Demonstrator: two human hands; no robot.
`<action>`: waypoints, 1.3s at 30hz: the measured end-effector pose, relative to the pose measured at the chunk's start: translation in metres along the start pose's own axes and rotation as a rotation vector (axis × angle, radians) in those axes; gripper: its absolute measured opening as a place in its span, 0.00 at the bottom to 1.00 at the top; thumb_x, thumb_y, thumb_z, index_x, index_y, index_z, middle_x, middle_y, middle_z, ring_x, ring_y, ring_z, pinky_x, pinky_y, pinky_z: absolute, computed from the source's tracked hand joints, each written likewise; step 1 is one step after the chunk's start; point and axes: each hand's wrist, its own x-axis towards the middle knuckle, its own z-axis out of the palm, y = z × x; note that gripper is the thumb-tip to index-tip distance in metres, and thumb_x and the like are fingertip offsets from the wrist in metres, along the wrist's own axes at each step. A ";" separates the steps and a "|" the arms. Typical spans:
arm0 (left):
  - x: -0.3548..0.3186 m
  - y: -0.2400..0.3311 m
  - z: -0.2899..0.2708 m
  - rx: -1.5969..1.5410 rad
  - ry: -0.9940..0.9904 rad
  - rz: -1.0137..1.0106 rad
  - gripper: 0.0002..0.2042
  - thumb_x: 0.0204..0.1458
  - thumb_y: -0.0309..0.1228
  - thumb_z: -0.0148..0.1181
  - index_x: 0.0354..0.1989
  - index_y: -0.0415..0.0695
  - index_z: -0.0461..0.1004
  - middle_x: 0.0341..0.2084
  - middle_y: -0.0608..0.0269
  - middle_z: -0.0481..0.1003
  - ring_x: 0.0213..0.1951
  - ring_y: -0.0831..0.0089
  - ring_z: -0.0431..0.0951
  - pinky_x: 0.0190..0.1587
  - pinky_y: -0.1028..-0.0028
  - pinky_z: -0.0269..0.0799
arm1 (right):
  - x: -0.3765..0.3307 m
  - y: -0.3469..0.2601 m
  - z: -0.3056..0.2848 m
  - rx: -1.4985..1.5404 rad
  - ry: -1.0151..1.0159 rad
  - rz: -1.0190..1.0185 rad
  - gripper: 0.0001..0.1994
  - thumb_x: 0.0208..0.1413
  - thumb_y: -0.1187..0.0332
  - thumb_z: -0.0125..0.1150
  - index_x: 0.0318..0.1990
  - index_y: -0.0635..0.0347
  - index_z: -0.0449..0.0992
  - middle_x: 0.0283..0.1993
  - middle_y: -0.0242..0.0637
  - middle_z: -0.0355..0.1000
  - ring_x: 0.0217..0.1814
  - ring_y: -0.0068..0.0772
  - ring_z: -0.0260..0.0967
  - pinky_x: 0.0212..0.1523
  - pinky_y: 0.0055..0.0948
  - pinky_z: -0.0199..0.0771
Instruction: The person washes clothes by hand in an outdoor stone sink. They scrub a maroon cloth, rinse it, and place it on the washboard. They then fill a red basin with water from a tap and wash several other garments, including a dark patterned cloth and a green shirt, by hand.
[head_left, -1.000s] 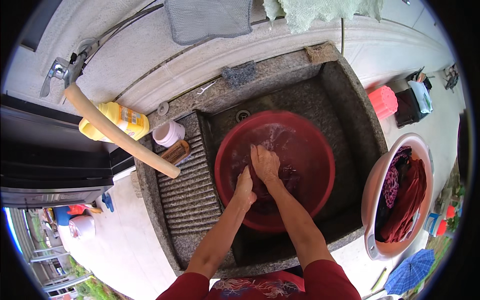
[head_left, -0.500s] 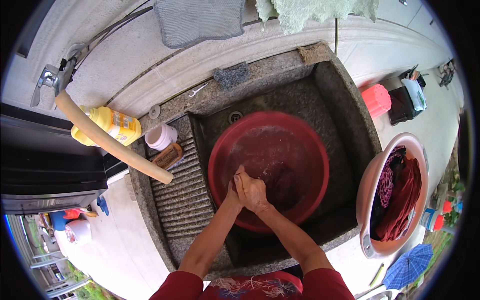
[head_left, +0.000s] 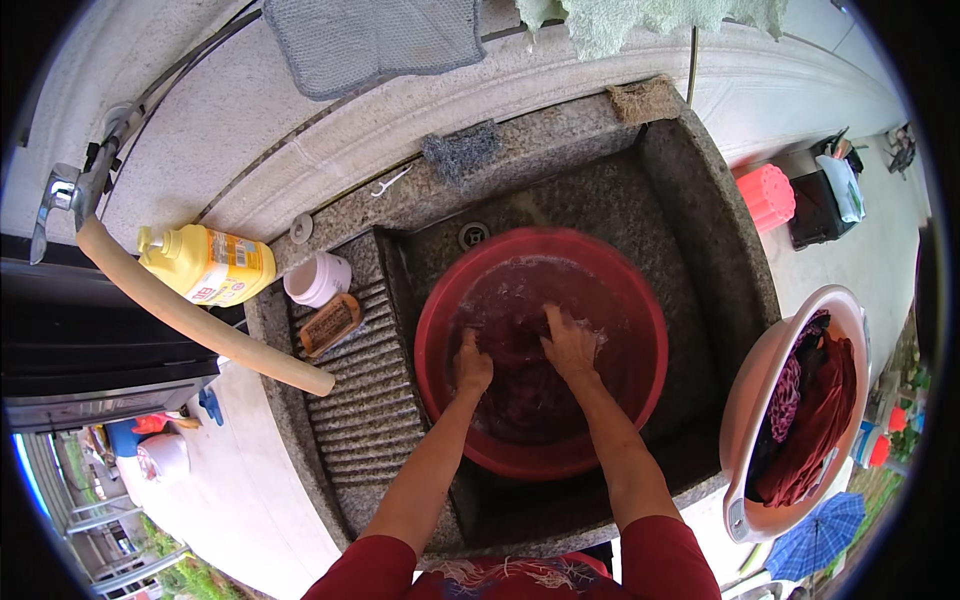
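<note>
A red basin (head_left: 640, 300) of cloudy water stands in the stone sink, with dark red cloth (head_left: 530, 385) under the surface. My left hand (head_left: 473, 364) dips into the water at the cloth's left side; its fingertips are hidden, so its grip cannot be told. On the other side, my right hand (head_left: 572, 348) reaches in with thumb and fingers apart, touching the water beside the cloth. A gap of water and cloth lies between the two hands.
Left of the basin is a ribbed washboard (head_left: 365, 430), with a scrubbing brush (head_left: 330, 325) and a white tub (head_left: 318, 280). A hose (head_left: 190, 310) hangs near a yellow bottle (head_left: 225, 265). At right, a pink basin (head_left: 738, 430) holds clothes. Scouring pads (head_left: 462, 150) lie on the rim.
My hands were clasped together over the left part of the basin. They have parted and lowered into the water, the right one moving rightward. The cloth has spread between them.
</note>
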 end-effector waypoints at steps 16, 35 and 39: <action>-0.023 -0.012 0.007 -1.804 -0.710 0.003 0.21 0.58 0.48 0.43 0.53 0.48 0.65 0.50 0.63 0.69 0.51 0.66 0.69 0.53 0.64 0.66 | -0.045 -0.128 -0.009 0.250 0.391 -0.444 0.18 0.49 0.58 0.59 0.14 0.57 0.67 0.15 0.40 0.65 0.19 0.46 0.67 0.20 0.42 0.67; -0.020 0.010 -0.043 -1.015 -0.212 -0.056 0.38 0.48 0.54 0.57 0.64 0.50 0.51 0.60 0.58 0.57 0.61 0.64 0.57 0.58 0.59 0.52 | 0.016 0.007 -0.019 0.011 0.442 0.241 0.21 0.54 0.59 0.54 0.54 0.54 0.61 0.47 0.54 0.65 0.39 0.62 0.68 0.41 0.52 0.69; -0.004 0.013 -0.008 -1.413 -0.433 -0.156 0.43 0.46 0.58 0.55 0.67 0.52 0.44 0.62 0.55 0.53 0.62 0.60 0.55 0.63 0.58 0.46 | 0.025 0.005 0.035 0.399 0.188 -0.018 0.13 0.50 0.68 0.52 0.43 0.62 0.68 0.36 0.55 0.69 0.38 0.54 0.68 0.39 0.42 0.68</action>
